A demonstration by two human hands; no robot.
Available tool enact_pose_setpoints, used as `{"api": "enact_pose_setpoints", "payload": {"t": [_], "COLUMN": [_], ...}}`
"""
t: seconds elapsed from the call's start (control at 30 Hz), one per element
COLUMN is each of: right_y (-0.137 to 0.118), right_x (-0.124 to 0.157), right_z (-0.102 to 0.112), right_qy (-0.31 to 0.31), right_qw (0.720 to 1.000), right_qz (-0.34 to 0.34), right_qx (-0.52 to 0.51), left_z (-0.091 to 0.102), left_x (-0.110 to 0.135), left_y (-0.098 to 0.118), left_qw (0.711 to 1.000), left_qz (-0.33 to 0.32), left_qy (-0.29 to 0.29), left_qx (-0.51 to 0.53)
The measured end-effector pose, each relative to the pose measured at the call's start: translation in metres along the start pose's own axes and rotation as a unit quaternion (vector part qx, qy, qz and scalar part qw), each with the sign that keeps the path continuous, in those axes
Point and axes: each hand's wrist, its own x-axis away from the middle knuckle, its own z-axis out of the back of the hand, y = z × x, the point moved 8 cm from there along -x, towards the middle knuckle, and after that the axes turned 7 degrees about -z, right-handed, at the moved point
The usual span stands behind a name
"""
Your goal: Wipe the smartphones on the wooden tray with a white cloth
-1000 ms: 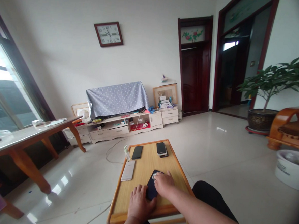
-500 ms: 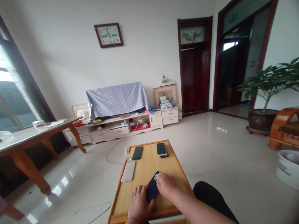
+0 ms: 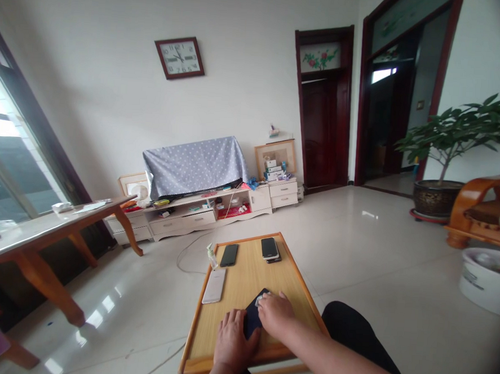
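My right hand has slid toward 6 o'clock down the dark phone, gripping a small white scrap, while my open left hand pins the phone to the worktop.

A dark navy smartphone lies flat and tilted on the near part of a low wooden table, its far end pointing right. The left hand covers its lower part, fingers resting across it. A small white wipe sits on the phone's upper part, touching the fingertips of the right hand. Which face of the phone shows, I cannot tell.
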Motion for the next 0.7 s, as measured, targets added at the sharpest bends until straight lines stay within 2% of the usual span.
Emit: {"api": "enact_pose_setpoints", "payload": {"t": [0.13,0.3,0.57,0.7], "right_y": [-0.01,-0.033,-0.017,-0.03], "right_x": [0.0,0.016,-0.01,-0.003], "right_z": [-0.001,-0.012,0.0,-0.007], "right_qy": [0.01,-0.012,-0.002,-0.011], "right_qw": [1.0,0.999,1.0,1.0], "right_qz": [-0.005,0.042,0.012,0.011], "right_qx": [0.0,-0.004,0.004,0.01], "left_z": [0.001,0.004,0.003,0.003], "left_x": [0.0,0.001,0.001,0.001], "left_y": [0.001,0.003,0.002,0.002], "left_qw": [1.0,1.0,1.0,1.0], "left_qz": [-0.001,0.003,0.001,-0.004], "left_qy": [0.006,0.002,-0.002,-0.003], "left_qx": [0.0,-0.001,0.003,0.008]}}
